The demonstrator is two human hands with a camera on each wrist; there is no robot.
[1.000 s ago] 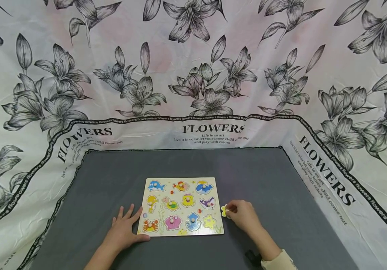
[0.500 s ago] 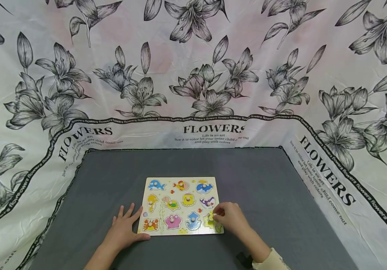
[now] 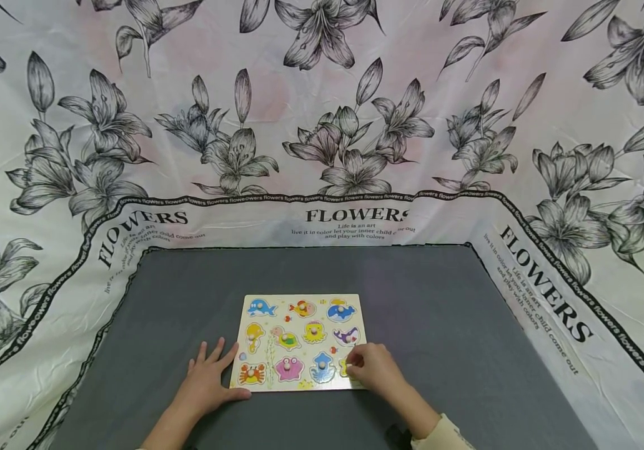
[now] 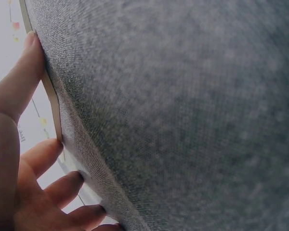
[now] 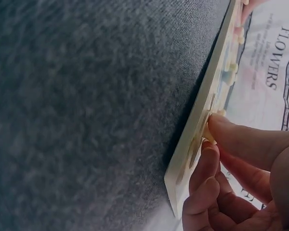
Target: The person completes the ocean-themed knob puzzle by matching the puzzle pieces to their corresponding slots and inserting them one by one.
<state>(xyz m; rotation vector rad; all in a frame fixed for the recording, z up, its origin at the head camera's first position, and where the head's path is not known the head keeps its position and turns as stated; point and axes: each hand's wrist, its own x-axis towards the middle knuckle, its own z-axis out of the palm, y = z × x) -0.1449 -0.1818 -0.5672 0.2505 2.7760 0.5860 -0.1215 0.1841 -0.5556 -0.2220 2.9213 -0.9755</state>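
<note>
A pale wooden peg puzzle board (image 3: pixel 281 303) with sea-animal pieces lies on the grey cloth. At its lower right corner my right hand (image 3: pixel 379 373) pinches the knob of a yellow starfish puzzle piece (image 3: pixel 343 367), mostly hidden behind the fingers. In the right wrist view, thumb and fingertips meet on the small knob (image 5: pixel 210 136), and the piece lies at the board's surface; whether it is fully seated I cannot tell. My left hand (image 3: pixel 203 376) rests spread at the board's left side, thumb at the lower left corner and index fingertip touching the left edge.
Seated pieces include a red crab (image 3: pixel 252 374), a pink shell-like piece (image 3: pixel 289 369), a blue squid (image 3: pixel 322 367) and a purple whale (image 3: pixel 346 337). The grey cloth (image 3: pixel 440 300) surrounds the board, bordered by a white floral sheet (image 3: pixel 355 200).
My right hand has moved left from beside the board, carrying the yellow starfish piece onto its lower right corner, then slightly lower. My left hand has stayed at the left edge.
</note>
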